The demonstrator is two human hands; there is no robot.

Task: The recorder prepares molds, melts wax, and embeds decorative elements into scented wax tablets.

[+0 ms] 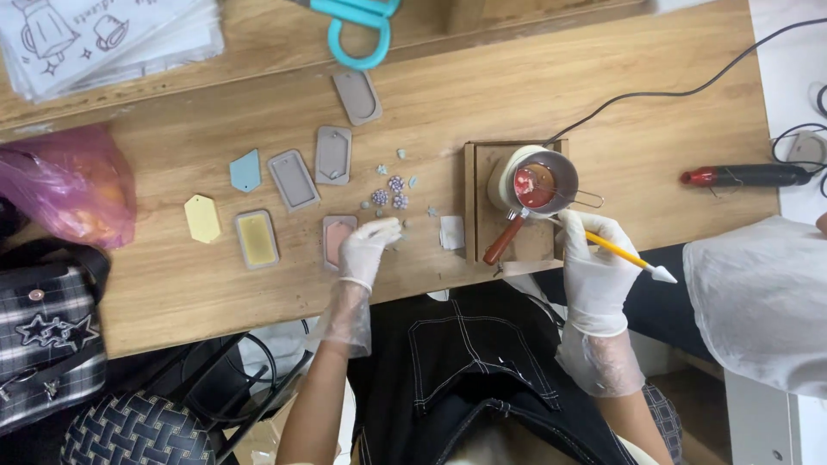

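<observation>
You're pinching the light, stiff yellow tool [618, 251] mid-shaft in your right hand [594, 258] beside the melter [541, 182], left hand [369, 245] loosely curled, fingertips resting by the soft pink mould [336, 239] on the bench [482, 86].

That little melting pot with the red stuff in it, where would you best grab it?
By its brown wooden handle, which slants from the small metal pot toward the person. Come from the near side; the bowl holds red liquid and sits over a wired warmer, probably hot.
</observation>
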